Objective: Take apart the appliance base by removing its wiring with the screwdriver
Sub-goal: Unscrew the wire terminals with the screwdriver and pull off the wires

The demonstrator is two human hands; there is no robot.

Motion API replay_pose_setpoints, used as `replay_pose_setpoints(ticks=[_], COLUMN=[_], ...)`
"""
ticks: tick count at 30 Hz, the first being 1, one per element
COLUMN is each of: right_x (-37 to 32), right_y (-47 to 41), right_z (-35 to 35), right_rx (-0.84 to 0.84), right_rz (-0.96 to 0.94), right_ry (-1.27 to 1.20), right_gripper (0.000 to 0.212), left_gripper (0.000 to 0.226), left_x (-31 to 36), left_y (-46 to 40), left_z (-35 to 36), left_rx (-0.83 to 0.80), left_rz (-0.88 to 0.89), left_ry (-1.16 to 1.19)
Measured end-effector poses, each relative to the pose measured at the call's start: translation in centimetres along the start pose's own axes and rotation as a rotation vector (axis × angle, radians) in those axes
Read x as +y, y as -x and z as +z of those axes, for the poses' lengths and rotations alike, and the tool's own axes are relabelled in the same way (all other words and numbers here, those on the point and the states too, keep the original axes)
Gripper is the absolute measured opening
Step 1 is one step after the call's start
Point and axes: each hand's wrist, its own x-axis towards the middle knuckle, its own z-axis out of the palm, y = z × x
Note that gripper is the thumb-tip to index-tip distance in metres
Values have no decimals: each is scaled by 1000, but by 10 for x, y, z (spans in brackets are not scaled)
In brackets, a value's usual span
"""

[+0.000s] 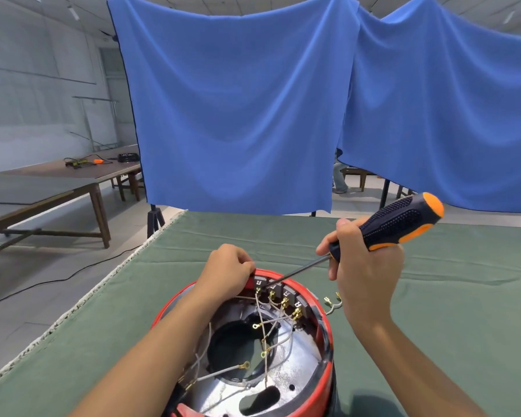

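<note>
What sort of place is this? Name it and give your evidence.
Probably a workshop or recording space: blue backdrop cloths on stands, long wooden tables holding tools, and a cloth-covered bench.

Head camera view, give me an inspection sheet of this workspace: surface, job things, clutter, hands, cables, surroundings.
Surface: green cloth covers the table, wrinkled.
Job's things: red appliance base lies open, its wiring crossing inside; screwdriver tip sits at the terminal blocks on the far rim.
Clutter: one loose wire lies on the cloth right of the base.
Hands: left hand grips the far rim; right hand holds the screwdriver handle.
Cables: black cable runs across the floor at left.
Surroundings: blue cloths hang behind; wooden tables at left carry tools.
</note>
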Motion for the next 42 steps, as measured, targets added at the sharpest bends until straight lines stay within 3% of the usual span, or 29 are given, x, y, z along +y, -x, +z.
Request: replay_pose_setpoints(ticks=[5,11,16,25,29,42], right_x=[4,8,13,15,13,20], right_y=[2,0,0,-2,-18,-49], right_z=[5,7,7,12,23,49], right_rx=[41,90,98,83,63,99], right_rz=[-3,-30,-55,-66,-92,-96], right_ry=[3,-52,-70,-58,29,152], right_gripper=[34,33,30,23,35,26], left_gripper=[25,42,45,46,48,57], left_x=[0,-8,-14,-15,-17,-20], left_y=[3,4,11,10,11,9], left_z=[-16,-33,-18,-11,-11,-8], left_rx=[-142,-488,-363,-240,-217,-211], left_rz=[77,126,156,200,215,226], left_ry=[-103,-241,-355,-329,-325,-321])
